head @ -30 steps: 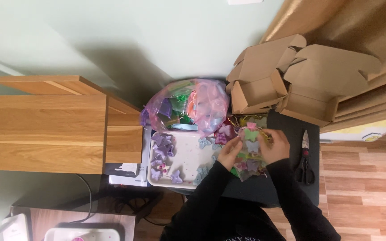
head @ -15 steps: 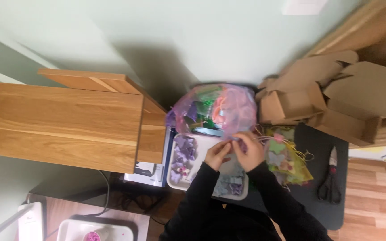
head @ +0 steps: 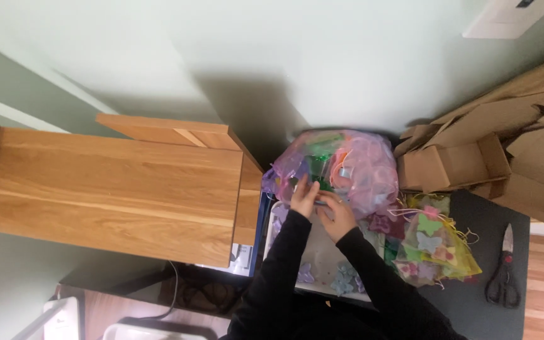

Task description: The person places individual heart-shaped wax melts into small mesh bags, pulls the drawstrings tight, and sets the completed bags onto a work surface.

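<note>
Pink gauzy bags [head: 347, 170] sit heaped at the desk's [head: 473, 308] far edge within reach; my left hand [head: 305, 196] and right hand [head: 335, 215] meet there, fingers seemingly pinching one small pouch [head: 320, 200] between them, just above the white tray [head: 322, 252].

Soft even daylight is filling the frame; the wall [head: 322, 56] is carrying a dim shadow, everything is looking slightly soft, no glare showing.
</note>
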